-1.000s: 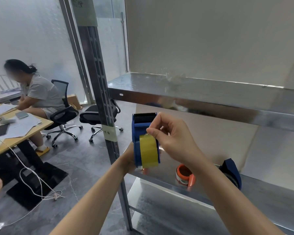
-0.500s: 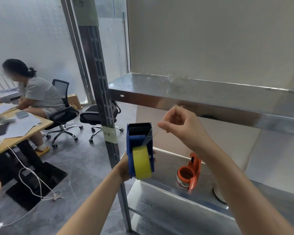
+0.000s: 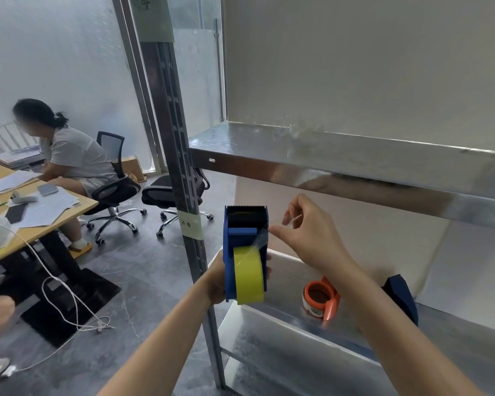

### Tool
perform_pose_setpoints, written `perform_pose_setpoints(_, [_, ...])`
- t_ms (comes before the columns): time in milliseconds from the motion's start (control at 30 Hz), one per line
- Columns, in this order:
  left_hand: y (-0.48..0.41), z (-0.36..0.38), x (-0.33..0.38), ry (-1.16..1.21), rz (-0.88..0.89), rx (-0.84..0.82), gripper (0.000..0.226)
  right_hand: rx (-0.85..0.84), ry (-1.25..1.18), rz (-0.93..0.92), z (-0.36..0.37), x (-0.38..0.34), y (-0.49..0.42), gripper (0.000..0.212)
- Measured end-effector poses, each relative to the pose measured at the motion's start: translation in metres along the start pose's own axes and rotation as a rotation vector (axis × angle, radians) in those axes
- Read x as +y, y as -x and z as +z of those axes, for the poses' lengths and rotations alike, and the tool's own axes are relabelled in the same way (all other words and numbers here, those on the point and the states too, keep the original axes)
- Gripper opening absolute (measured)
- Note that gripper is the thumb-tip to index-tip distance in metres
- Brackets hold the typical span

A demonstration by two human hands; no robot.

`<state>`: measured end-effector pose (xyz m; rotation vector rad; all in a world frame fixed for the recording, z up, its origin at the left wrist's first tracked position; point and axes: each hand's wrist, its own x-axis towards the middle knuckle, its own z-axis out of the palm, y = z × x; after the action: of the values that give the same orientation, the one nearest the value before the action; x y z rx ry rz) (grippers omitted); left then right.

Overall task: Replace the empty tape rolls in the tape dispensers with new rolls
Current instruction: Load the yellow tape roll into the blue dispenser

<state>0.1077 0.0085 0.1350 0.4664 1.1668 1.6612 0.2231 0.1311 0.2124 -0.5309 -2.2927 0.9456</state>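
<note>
In the middle of the frame, a little below centre, the left hand (image 3: 215, 282) is wrapped round the back of a blue tape dispenser (image 3: 245, 232), holding it upright in the air in front of the metal rack; fingertips show at its right edge. A yellow tape roll (image 3: 248, 277) sits in the dispenser's lower half, edge on to us, and the toothed cutter is at the top. Just to the right, the right hand (image 3: 307, 234) has its fingers curled, thumb and forefinger pinched on a clear strip of tape (image 3: 260, 238) that runs from the roll up to the hand beside the dispenser's right wall.

Lower right of the frame, on the rack's lower shelf (image 3: 272, 335), an orange tape dispenser (image 3: 322, 301) rests with its core showing. Farther right a second blue dispenser (image 3: 402, 297) is partly hidden behind the right forearm. The upper shelf (image 3: 269, 144) crosses the frame at mid-height, and the rack's upright post (image 3: 180, 195) stands just left of the held dispenser.

At the left edge a seated person (image 3: 72, 158) leans over a wooden desk (image 3: 82, 204) strewn with papers, two office chairs nearby, and a white cable (image 3: 66, 298) trails on the floor
</note>
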Motion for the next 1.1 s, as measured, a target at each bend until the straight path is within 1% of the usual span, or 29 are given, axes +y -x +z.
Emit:
perform_pose_setpoints(133, [-0.001,-0.001,0.001,0.019,-0.009,-0.035,0.034,0.004,0.02,0.014,0.006,0.002,0.002,0.03])
perform_pose_setpoints(333, [-0.002,-0.005,-0.005,-0.053,-0.007,-0.011,0.05,0.053,0.072,-0.122,0.005,-0.001,0.003,0.031])
perform_pose_setpoints(467, [-0.004,-0.009,-0.006,-0.089,-0.003,0.018,0.054,0.094,0.175,-0.274,0.006,-0.001,0.006,0.028])
perform_pose_setpoints(633, [-0.003,-0.012,-0.005,-0.08,-0.02,0.038,0.048,0.172,0.33,-0.523,0.005,-0.004,0.01,0.028])
perform_pose_setpoints(733, [-0.001,-0.008,-0.006,-0.126,-0.039,0.071,0.051,0.208,0.322,-0.595,0.009,-0.007,0.013,0.026])
perform_pose_setpoints(767, [-0.001,-0.008,-0.007,-0.141,-0.048,0.082,0.051,0.211,0.303,-0.594,0.01,-0.01,0.012,0.027])
perform_pose_setpoints(800, [0.001,-0.005,-0.007,-0.156,-0.066,0.079,0.047,0.201,0.302,-0.592,0.01,-0.013,0.011,0.027])
perform_pose_setpoints(900, [0.002,-0.006,-0.012,-0.163,-0.069,0.09,0.014,0.118,0.34,-0.569,0.012,-0.02,0.006,0.029])
perform_pose_setpoints(933, [0.001,-0.009,-0.014,-0.149,-0.061,0.098,0.015,0.086,0.29,-0.507,0.011,-0.02,0.006,0.029])
perform_pose_setpoints(1033, [0.005,-0.013,-0.013,-0.11,-0.031,0.092,0.023,0.031,0.0,-0.279,0.006,-0.017,0.009,0.03])
perform_pose_setpoints(1100, [0.007,-0.016,-0.013,-0.085,-0.021,0.099,0.026,-0.018,-0.099,-0.203,0.0,-0.015,0.016,0.038])
